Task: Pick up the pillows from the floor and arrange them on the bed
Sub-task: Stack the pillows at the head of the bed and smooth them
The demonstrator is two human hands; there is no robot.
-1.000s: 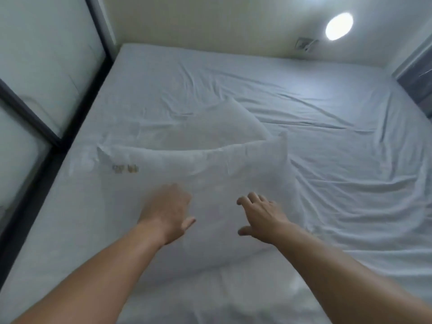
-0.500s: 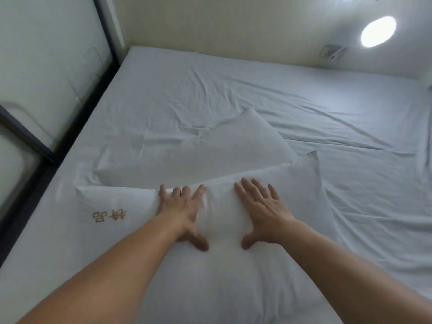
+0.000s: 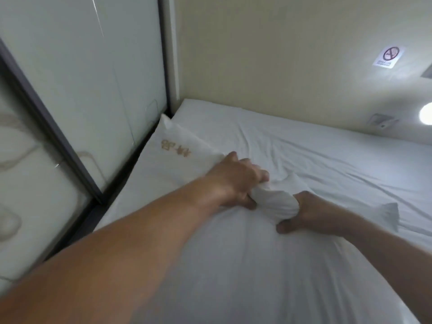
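Both your left hand [image 3: 236, 181] and right hand [image 3: 311, 212] clench the pillow [image 3: 233, 265], its length running toward the bed's [image 3: 327, 155] wall corner.

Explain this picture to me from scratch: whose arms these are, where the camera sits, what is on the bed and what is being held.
There is no machine here. A person wears one camera on the head, looking forward and down, so the two bare arms reaching in are that person's own. The left hand and the right hand are both closed on a bunched fold of a white pillow lying on the bed, which is covered by a wrinkled white sheet. The pillow's far corner, with gold embroidered characters, points toward the corner where a glass partition meets the cream wall. A no-smoking sign and a round lamp are on that wall.
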